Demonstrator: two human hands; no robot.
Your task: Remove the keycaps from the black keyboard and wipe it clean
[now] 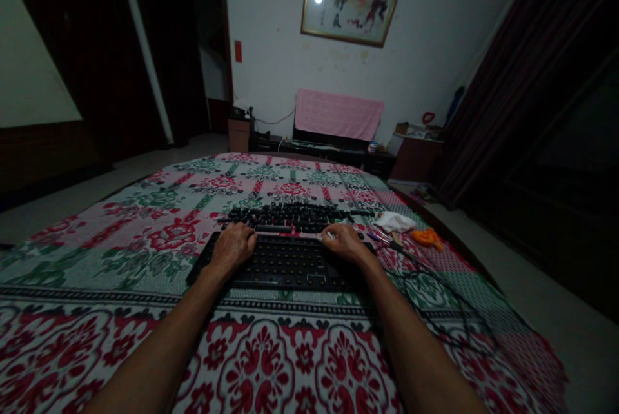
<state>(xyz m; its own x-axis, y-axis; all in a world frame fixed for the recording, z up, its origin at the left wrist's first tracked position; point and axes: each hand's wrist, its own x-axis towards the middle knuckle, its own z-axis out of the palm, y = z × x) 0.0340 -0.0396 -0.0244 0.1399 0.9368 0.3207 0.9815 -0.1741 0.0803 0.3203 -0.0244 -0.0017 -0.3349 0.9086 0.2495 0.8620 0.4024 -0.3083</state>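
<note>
Could scatter loose keys (314,214) by slipping, gripping pale object (329,235) in right hand (343,242); cannot tell grip of left hand (236,247).

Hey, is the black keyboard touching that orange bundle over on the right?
Apart. The head view shows the orange bundle lying off beyond the right end of the black keyboard, with patterned cover visible between them.

Two hands (235,245) (343,242), one keyboard (285,264), dozens of keycaps (302,213), one towel (338,114), one framed picture (351,6)
</note>
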